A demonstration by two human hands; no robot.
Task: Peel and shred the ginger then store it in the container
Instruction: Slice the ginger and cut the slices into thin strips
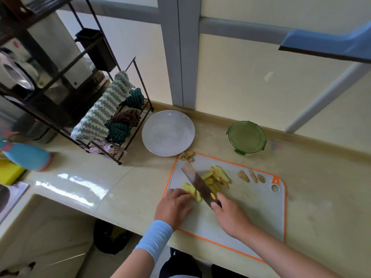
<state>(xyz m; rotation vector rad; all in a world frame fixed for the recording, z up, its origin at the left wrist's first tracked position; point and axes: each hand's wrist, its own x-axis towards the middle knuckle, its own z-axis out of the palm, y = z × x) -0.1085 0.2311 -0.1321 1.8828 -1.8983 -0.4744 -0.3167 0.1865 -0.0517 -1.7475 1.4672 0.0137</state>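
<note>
step: slicing peeled ginger | right hand grips knife | left hand pins ginger, fingers curled | next: cut slices into shreds

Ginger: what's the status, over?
Left hand holds ginger; right hand grips knife. Slices piled on board. Container lidded, behind board.

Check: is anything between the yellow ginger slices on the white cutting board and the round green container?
Nothing lies on the beige counter between the sliced yellow ginger and the round green plastic container, only bare surface. But the container's green lid appears to be clipped on, so that blocks the way in.
</note>
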